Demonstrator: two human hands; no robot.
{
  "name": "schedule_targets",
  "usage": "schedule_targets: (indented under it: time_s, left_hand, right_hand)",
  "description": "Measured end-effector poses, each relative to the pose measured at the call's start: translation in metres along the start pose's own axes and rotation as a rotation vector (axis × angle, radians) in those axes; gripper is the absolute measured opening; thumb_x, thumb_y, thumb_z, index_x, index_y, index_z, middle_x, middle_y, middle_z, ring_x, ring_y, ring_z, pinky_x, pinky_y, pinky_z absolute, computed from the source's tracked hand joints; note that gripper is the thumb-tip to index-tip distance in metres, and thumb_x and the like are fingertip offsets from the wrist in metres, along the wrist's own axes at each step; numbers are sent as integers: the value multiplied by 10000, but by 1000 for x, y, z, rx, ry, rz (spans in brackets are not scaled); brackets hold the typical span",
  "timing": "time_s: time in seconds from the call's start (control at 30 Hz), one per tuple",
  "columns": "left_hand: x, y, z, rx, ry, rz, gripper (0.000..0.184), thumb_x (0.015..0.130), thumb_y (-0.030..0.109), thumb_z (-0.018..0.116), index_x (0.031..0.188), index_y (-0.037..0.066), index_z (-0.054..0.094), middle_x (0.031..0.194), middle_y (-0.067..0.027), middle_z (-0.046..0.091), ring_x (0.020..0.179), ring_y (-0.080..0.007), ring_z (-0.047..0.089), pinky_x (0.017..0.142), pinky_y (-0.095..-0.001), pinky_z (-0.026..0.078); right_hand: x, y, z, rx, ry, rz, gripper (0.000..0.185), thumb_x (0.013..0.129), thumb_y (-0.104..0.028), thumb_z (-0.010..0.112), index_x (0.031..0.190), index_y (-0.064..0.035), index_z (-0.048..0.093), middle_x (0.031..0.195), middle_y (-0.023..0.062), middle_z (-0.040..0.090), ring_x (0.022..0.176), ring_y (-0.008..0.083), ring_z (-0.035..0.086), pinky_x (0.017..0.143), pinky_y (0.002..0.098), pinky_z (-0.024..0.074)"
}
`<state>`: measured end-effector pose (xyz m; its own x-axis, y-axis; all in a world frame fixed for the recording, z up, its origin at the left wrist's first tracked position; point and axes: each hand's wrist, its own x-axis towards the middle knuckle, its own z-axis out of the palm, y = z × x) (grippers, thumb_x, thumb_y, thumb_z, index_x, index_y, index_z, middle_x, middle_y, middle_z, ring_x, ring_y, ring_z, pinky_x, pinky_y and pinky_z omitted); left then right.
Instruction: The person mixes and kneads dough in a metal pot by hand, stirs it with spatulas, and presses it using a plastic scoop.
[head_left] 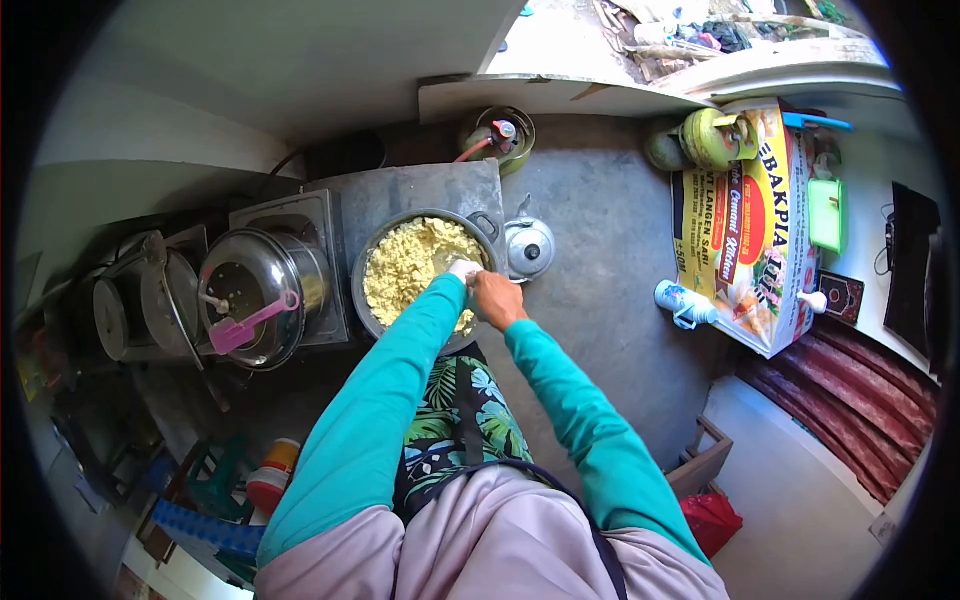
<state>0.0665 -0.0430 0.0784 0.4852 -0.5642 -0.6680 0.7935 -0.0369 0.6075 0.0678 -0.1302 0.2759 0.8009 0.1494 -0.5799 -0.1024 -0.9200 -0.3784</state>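
A large dark pot (362,302) stands on the counter, filled with crumbly yellow food (408,262). My left hand (464,269) is over the pot's right side, closed, with a whitish covering or material about it. Just beyond its fingers a pale, shiny piece (444,259) meets the food; its kind is unclear. Against the left hand, my right hand (498,298) is curled closed at the pot's right rim. What its fingers grip is hidden.
Left of the pot, a large lidded steel pot (243,270) carries a pink spatula (252,322). A kettle (529,248) stands to the right. A gas cylinder (715,138) and a printed box (752,235) with a thermos (684,303) are farther right.
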Motion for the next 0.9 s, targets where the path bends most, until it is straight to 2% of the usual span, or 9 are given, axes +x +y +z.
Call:
schedule_targets:
  time_s: [0.1, 0.23, 0.3, 0.37, 0.43, 0.5, 0.63, 0.83, 0.9]
  left_hand:
    - [-21, 8, 16, 489, 45, -106, 100, 628, 145, 624, 683, 63, 640, 719, -105, 615, 623, -200, 573, 620, -290, 454]
    - [-10, -18, 16, 642, 160, -590, 227, 582, 277, 704, 748, 128, 658, 748, -37, 643, 676, -163, 595, 676, -307, 457]
    - [-13, -28, 23, 643, 186, -416, 222, 573, 253, 681, 734, 103, 651, 726, -48, 635, 655, -165, 590, 649, -299, 455]
    - [-18, -32, 31, -8, 85, 235, 127, 648, 185, 581, 666, 60, 598, 646, -47, 586, 550, -148, 524, 552, -259, 417]
    - [-71, 55, 75, -690, 305, -139, 168, 713, 186, 486, 698, 55, 590, 653, -50, 577, 622, -156, 545, 614, -259, 433]
    - [-48, 56, 50, -784, 145, -21, 216, 727, 216, 465, 724, 39, 589, 692, -70, 595, 662, -188, 565, 651, -289, 446]
    - [-49, 85, 23, -804, -24, 234, 219, 697, 231, 499, 728, 50, 618, 748, -101, 624, 655, -238, 587, 629, -357, 464]
    - [17, 6, -44, -108, -72, -47, 175, 658, 234, 556, 687, 77, 627, 749, -96, 628, 674, -241, 589, 647, -362, 461]
    - [31, -26, -51, 229, -99, -161, 162, 646, 235, 575, 674, 85, 631, 749, -94, 629, 680, -242, 590, 653, -364, 459]
  right_hand:
    - [-35, 7, 28, 228, 183, 194, 267, 705, -185, 525, 946, -108, 609, 847, 214, 592, 826, 363, 567, 698, 455, 441]
    - [-67, 0, 60, 384, 125, 319, 486, 657, -145, 569, 1139, -183, 523, 846, 204, 597, 820, 375, 562, 719, 460, 438]
    - [-70, 6, 44, 312, 194, 229, 380, 698, -159, 541, 1075, -191, 565, 799, 194, 602, 770, 364, 578, 659, 451, 454]
    - [-64, 11, 6, -27, 104, 38, 243, 749, -184, 500, 970, -184, 599, 738, 168, 605, 695, 333, 595, 573, 430, 460]
    - [-60, 2, -37, -228, 83, -147, 170, 769, -181, 463, 867, -155, 599, 679, 142, 599, 628, 302, 601, 503, 413, 450]
    - [-47, -16, -76, -349, 69, -337, 251, 724, -114, 472, 933, -185, 592, 634, 133, 583, 583, 293, 594, 480, 405, 445]
    - [32, -31, -42, -410, -11, -332, 169, 690, -126, 488, 733, -44, 628, 750, 156, 622, 692, 299, 623, 545, 399, 496]
    - [29, -25, 7, -104, 29, -113, 222, 777, -185, 428, 813, -29, 581, 730, 177, 606, 669, 327, 603, 581, 426, 475]
    - [-2, -23, 29, 62, 80, 47, 289, 766, -167, 450, 1031, -78, 522, 744, 185, 586, 696, 346, 578, 609, 449, 458]
